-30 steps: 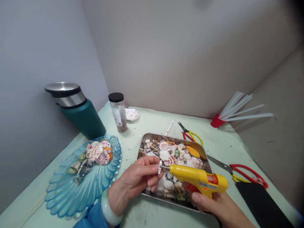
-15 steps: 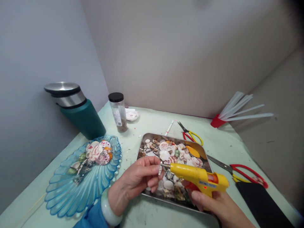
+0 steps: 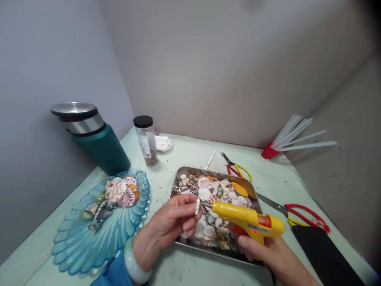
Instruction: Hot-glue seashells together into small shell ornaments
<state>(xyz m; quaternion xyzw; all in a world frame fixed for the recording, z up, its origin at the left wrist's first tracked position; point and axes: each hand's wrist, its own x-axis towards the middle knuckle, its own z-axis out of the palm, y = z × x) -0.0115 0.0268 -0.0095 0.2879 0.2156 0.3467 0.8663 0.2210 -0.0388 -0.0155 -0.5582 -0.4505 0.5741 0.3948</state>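
Observation:
Between thumb and fingers, my left hand (image 3: 175, 217) pinches a small white hair clip-like piece (image 3: 197, 206) with dark specks; its exact kind is hard to make out. My right hand (image 3: 268, 254) is wrapped round the handle of a yellow hot glue gun (image 3: 244, 216), its red light lit. The metal nozzle points left and ends close to the pinched piece. Both hands are over a metal tray (image 3: 214, 251) of assorted seashells (image 3: 204, 194). Part of the tray is hidden by the hands and the gun.
A blue scalloped glass dish (image 3: 119, 238) with shells stands left, near a teal bottle (image 3: 102, 149) and a black-lidded jar (image 3: 145, 141). Behind the tray lie a marker (image 3: 210, 159) and small scissors (image 3: 236, 167). Larger scissors (image 3: 306, 216), a black phone-like slab (image 3: 324, 254) and a red cup of glue sticks (image 3: 270, 151) are right.
The glue gun's nozzle has drawn slightly away from the small white piece, which now shows more fully and upright. The whole view has shifted a little.

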